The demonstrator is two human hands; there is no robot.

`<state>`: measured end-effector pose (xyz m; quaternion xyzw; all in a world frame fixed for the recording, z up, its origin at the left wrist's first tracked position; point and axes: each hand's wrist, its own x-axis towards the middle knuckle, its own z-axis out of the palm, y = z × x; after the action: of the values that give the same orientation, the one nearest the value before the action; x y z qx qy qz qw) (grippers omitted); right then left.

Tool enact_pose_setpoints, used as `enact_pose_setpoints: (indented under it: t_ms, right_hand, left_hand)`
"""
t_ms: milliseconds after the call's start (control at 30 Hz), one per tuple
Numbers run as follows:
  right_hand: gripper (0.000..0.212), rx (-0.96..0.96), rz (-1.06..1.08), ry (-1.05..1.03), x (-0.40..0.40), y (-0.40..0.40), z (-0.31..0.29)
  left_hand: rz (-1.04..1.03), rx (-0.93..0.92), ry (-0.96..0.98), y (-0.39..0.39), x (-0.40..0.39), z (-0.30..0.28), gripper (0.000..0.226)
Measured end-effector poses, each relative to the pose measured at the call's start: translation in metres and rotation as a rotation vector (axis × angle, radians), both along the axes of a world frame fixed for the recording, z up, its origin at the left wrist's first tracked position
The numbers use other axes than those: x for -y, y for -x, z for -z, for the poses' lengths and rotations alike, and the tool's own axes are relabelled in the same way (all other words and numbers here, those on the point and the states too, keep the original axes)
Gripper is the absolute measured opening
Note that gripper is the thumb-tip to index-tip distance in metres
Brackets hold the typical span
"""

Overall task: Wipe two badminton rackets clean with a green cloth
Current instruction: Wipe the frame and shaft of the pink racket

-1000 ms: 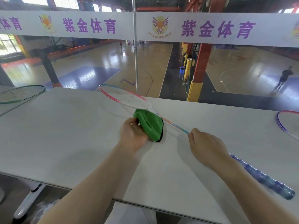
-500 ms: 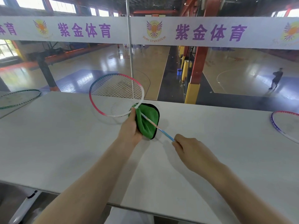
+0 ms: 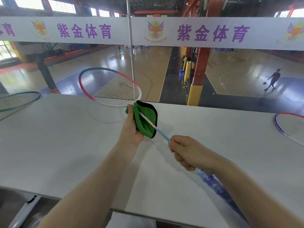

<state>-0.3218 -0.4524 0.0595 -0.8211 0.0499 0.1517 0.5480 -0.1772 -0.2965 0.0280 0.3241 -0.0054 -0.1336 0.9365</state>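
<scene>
Both hands carry risk: left hand (image 3: 131,129) fingers clamp the green cloth (image 3: 146,120) round the racket (image 3: 110,87) shaft, right hand (image 3: 189,153) fingers pinch it, so hard rubbing could bend it.

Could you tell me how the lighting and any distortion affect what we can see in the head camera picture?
In the head view, wide-angle distortion bows the table edge and banner; window glare shines on the court floor; soft light leaves faint shadows under the racket and green cloth; both are sharp, while the handle below the right hand looks blurred.

Bright daylight from high windows; floor glare; edges bowed.
</scene>
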Motion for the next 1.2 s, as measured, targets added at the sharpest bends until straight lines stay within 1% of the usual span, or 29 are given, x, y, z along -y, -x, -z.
enact_pose_setpoints:
  t_ms: [67, 100, 167, 233, 267, 300, 333, 367, 400, 433, 467, 500, 533, 567, 633, 733, 833, 900, 1000, 1100, 1200]
  right_hand:
    - [0.029, -0.034, -0.017, -0.056, 0.001, -0.001, -0.001]
    - [0.029, -0.053, -0.029, -0.091, 0.001, -0.002, -0.002]
    - [0.029, -0.075, -0.045, -0.157, 0.003, -0.002, -0.005]
    - [0.029, -0.07, -0.041, -0.188, 0.006, -0.002, -0.007]
    - [0.029, -0.061, -0.036, -0.189, 0.007, -0.002, -0.008]
    - [0.029, -0.053, -0.027, -0.185, 0.008, -0.002, -0.008]
    - [0.029, -0.048, -0.017, -0.182, 0.009, -0.003, -0.008]
    - [0.029, -0.044, -0.002, -0.181, 0.01, -0.003, -0.008]
    - [0.029, -0.042, 0.014, -0.185, 0.011, -0.004, -0.008]
    - [0.029, -0.044, 0.03, -0.194, 0.012, -0.004, -0.007]
    - [0.028, -0.046, 0.044, -0.204, 0.013, -0.004, -0.006]
    - [0.028, -0.049, 0.052, -0.209, 0.014, -0.004, -0.006]
    - [0.028, -0.051, 0.054, -0.209, 0.014, -0.004, -0.005]
    - [0.028, -0.053, 0.052, -0.203, 0.015, -0.004, -0.004]
    - [0.028, -0.054, 0.049, -0.184, 0.016, -0.004, -0.003]
    - [0.028, -0.04, 0.044, -0.127, 0.016, -0.004, -0.002]
    - [0.029, -0.008, 0.037, -0.036, 0.014, -0.004, 0.0]
    - [0.029, 0.006, 0.042, 0.003, 0.012, -0.004, 0.001]
    - [0.029, 0.012, 0.041, 0.022, 0.007, -0.005, 0.002]
    - [0.029, 0.015, 0.036, 0.021, 0.004, -0.006, 0.003]
    - [0.029, 0.017, 0.025, 0.028, 0.004, -0.006, 0.002]
  left_hand:
    - [0.016, -0.005, 0.081, 0.001, 0.001, -0.001, 0.058]
    - [0.027, 0.0, 0.115, 0.001, 0.001, -0.001, 0.053]
    - [0.094, 0.032, 0.249, 0.005, 0.002, -0.003, 0.043]
    - [0.074, 0.082, 0.165, 0.012, 0.002, -0.012, 0.035]
    - [0.09, 0.097, 0.154, 0.012, 0.004, -0.016, 0.032]
    - [0.078, 0.088, 0.123, 0.011, 0.007, -0.016, 0.029]
    - [0.08, 0.023, 0.139, 0.009, 0.006, -0.015, 0.026]
    - [0.091, -0.013, 0.202, 0.007, 0.004, -0.015, 0.024]
    - [0.091, -0.025, 0.27, 0.006, 0.001, -0.016, 0.024]
    - [0.092, -0.025, 0.345, 0.009, -0.001, -0.016, 0.029]
    - [0.085, -0.048, 0.363, 0.009, -0.003, -0.015, 0.037]
    - [0.079, -0.089, 0.338, 0.01, -0.004, -0.014, 0.043]
    - [0.089, -0.087, 0.339, 0.013, -0.005, -0.014, 0.044]
    - [0.096, -0.042, 0.322, 0.013, -0.005, -0.013, 0.04]
    - [0.067, 0.04, 0.187, 0.006, -0.005, -0.009, 0.028]
    - [0.116, 0.058, 0.081, 0.006, -0.004, -0.009, 0.039]
    - [0.085, 0.066, 0.012, 0.002, -0.003, -0.007, 0.036]
    - [0.065, 0.073, 0.009, -0.002, 0.0, -0.006, 0.034]
    - [0.035, 0.017, 0.042, -0.003, 0.004, -0.003, 0.033]
    - [0.067, 0.004, 0.155, -0.007, 0.005, 0.001, 0.023]
    - [0.083, 0.034, 0.241, -0.006, 0.005, 0.002, 0.022]
